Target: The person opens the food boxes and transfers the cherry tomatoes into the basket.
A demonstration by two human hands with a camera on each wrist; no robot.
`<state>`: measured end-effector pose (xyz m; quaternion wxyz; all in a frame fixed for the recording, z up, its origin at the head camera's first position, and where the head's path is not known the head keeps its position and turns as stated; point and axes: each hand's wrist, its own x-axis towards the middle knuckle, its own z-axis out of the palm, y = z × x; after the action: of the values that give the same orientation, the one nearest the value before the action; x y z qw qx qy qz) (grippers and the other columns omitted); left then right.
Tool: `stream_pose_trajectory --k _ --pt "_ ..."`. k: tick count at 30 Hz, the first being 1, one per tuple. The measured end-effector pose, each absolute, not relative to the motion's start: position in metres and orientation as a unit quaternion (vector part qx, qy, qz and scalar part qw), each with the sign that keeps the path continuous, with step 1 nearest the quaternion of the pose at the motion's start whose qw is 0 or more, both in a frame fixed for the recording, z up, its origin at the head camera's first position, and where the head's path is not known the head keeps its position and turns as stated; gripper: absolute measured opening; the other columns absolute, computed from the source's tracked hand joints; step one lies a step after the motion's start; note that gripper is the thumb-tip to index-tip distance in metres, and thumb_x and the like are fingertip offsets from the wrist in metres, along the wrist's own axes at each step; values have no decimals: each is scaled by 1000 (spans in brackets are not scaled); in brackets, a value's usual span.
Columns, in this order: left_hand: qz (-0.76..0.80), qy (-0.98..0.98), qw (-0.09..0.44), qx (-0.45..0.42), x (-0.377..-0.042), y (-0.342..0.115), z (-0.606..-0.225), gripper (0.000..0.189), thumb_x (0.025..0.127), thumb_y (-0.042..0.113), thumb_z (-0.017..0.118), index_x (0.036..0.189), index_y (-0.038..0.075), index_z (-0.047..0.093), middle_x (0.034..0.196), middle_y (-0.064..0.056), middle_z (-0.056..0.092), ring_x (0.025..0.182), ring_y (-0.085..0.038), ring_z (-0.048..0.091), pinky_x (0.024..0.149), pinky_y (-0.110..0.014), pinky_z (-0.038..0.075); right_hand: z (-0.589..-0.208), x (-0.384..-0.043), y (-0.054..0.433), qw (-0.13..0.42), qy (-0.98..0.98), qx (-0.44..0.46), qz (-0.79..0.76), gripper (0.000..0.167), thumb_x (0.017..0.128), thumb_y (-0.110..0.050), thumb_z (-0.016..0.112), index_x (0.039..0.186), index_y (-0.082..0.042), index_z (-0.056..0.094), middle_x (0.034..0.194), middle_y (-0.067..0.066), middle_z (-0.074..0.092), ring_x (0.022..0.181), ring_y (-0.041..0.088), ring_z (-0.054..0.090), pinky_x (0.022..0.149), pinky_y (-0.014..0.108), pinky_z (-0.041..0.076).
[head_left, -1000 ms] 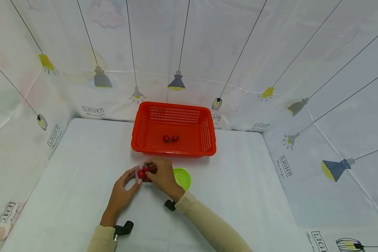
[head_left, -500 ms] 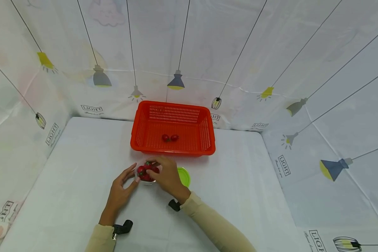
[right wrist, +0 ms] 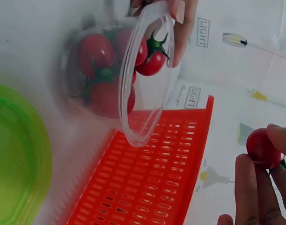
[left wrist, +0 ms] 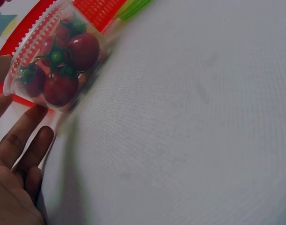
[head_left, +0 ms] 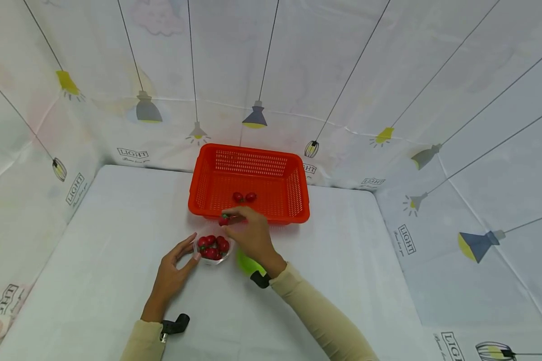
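Note:
My right hand [head_left: 253, 235] pinches a red cherry tomato [right wrist: 263, 148] with a green stem, above the table near the basket's front rim. My left hand [head_left: 173, 273] holds a clear plastic container [head_left: 213, 260] at its left side, thumb and fingers on either side of it. Several cherry tomatoes [left wrist: 63, 86] with green stems lie in that container, which stands on the table. In the left wrist view the left fingers [left wrist: 18, 133] touch its wall. Two more cherry tomatoes [head_left: 250, 197] lie in the red basket [head_left: 248, 218].
A bright green lid [right wrist: 21, 154] lies on the white table [head_left: 325, 281] right of the container, partly hidden by the right wrist in the head view. Behind the basket stands a white wall covering [head_left: 208, 65] printed with lamps. More of it closes off both sides.
My right hand has lifted a cherry tomato out of the container and moved up and right toward the basket. The left hand has stayed at the container.

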<state>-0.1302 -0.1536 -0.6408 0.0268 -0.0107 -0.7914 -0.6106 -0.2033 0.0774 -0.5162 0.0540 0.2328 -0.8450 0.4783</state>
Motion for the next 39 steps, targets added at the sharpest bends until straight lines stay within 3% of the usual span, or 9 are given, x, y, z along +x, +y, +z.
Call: stream_pose_trajectory --k 8,18,31,39 --pt "-614 -789 19 -7 -130 -154 -641 58 103 28 72 157 26 53 147 -11 67 147 -32 53 126 -69 23 -510 -211 85 8 -831 194 521 33 93 -16 84 124 -22 76 117 -3 77 109 33 72 90 36 60" --pt "-612 -791 21 -7 -130 -155 -641 58 103 27 72 157 19 53 146 -12 68 144 -32 55 126 -68 24 -505 -224 94 -16 -817 179 548 32 93 -21 85 124 -21 76 118 -5 76 102 19 72 82 33 62" --pt "-605 -796 23 -10 -131 -154 -642 56 104 27 71 157 23 53 145 -13 68 143 -33 57 126 -68 25 -484 -250 117 8 -803 137 580 30 91 -18 86 119 -23 77 115 -2 76 102 21 71 80 32 60" --pt "-603 -798 20 -3 -130 -154 -640 56 104 28 71 157 25 53 147 -13 67 142 -33 58 126 -68 25 -486 -260 119 -16 -800 130 585 30 92 -21 86 121 -21 77 118 1 76 102 24 70 81 30 59"
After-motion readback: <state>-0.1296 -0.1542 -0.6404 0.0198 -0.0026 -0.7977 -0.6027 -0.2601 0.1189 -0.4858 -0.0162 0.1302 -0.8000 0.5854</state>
